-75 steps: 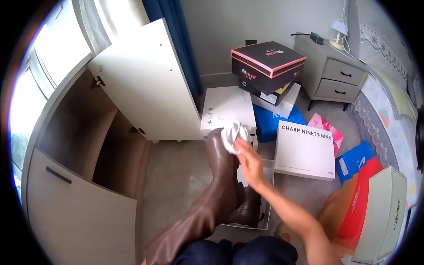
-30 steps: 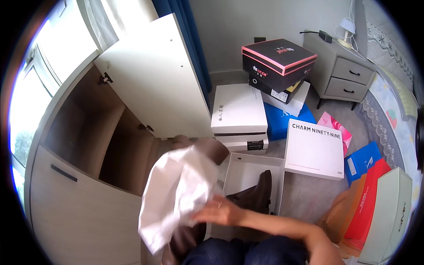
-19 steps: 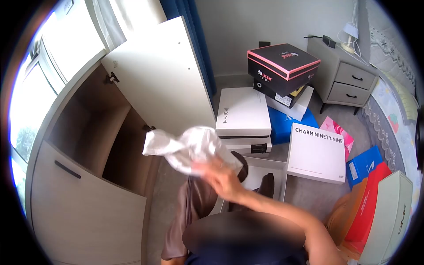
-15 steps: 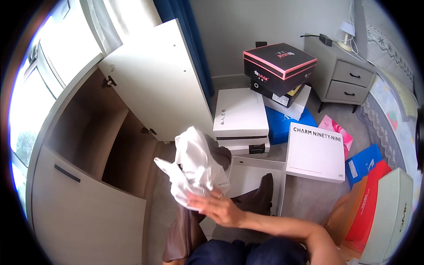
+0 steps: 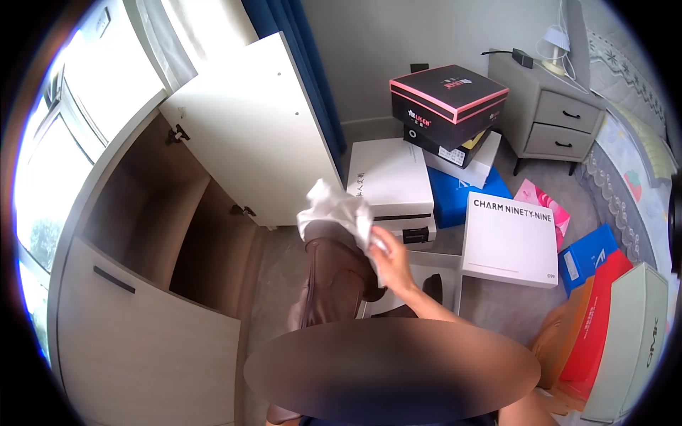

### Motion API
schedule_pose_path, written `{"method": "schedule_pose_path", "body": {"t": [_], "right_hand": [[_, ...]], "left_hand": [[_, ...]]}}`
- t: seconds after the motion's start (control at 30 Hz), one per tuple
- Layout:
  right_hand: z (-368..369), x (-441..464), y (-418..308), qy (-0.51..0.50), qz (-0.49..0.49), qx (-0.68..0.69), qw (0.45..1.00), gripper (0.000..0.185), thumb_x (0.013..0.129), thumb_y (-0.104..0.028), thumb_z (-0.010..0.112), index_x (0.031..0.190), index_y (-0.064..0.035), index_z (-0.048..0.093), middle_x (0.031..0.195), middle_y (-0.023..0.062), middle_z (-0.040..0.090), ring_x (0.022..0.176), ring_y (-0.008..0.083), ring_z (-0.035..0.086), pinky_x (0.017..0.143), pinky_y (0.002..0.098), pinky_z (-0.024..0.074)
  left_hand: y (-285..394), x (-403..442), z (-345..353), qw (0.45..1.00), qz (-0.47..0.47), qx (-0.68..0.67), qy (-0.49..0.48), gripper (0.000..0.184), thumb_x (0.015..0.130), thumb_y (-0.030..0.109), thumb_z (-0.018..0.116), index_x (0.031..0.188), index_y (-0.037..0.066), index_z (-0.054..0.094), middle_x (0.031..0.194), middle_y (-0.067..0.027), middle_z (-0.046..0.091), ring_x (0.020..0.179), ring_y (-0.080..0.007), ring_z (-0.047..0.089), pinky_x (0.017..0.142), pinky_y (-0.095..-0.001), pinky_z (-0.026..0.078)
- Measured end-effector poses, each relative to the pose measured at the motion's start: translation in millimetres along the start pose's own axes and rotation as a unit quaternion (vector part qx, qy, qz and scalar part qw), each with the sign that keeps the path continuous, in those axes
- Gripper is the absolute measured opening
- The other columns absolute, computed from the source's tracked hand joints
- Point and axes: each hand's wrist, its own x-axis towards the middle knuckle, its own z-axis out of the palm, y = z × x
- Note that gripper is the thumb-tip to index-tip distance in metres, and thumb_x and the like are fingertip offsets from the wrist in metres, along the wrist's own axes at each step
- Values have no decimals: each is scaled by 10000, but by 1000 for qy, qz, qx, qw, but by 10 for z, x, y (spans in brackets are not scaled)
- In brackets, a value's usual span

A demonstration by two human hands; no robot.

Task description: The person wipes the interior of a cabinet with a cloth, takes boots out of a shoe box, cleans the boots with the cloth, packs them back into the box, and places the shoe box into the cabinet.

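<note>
a smooth, softly glossy, leather-like brown boot (image 5: 334, 280) sits under a thin, wrinkled white cloth (image 5: 334, 207), beside a cabinet (image 5: 149, 334) with matt wood-look surfaces and 2 metal-looking hinges (image 5: 178, 134).

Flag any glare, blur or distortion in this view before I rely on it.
Head view throughout: window washed out by glare; cabinet edges bowed, picture corners black; right hand and white cloth slightly soft; a smeared dark oval hides part of the boot; open compartment in shadow.
</note>
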Motion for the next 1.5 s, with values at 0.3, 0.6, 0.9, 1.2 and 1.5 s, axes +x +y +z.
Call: {"method": "schedule_pose_path", "body": {"t": [0.3,0.6,0.9,1.2,1.5], "right_hand": [[-17,-642,-687,125,-279,-119,945,306,882,28,518,1184,0,561,1050,85,592,957,199,542,883,320,437],[60,-681,503,79,-33,-97,992,188,877,6,515,1041,-31,599,1054,166,570,942,288,578,830,389,468],[-531,-769,413,176,9,-137,975,298,873,-42,541,1168,-1,562,1138,101,591,1028,188,561,926,307,428],[167,-848,-702,50,-39,25,998,399,875,-92,583,1264,-28,523,1201,138,553,1077,221,546,934,345,435],[853,-636,-273,-101,-122,-25,987,391,853,1,492,1242,2,531,1120,170,535,983,311,567,877,354,461]], "left_hand": [[-35,-26,-27,1000,-14,10,6,277,844,160,577,1110,101,627,1091,-67,640,1060,-203,576,868,-357,447],[-12,-45,-115,1000,-16,26,-4,283,835,164,580,1109,112,630,1106,-65,640,1086,-209,572,889,-364,442],[812,342,-534,884,38,289,-366,289,827,169,582,1108,122,632,1121,-62,640,1111,-215,567,910,-372,438],[829,754,-476,597,123,510,-607,295,819,173,585,1107,132,634,1136,-60,640,1136,-222,563,931,-380,433],[487,721,-297,535,332,628,-458,301,811,178,587,1106,142,637,1151,-57,641,1161,-228,558,952,-387,428]]}}
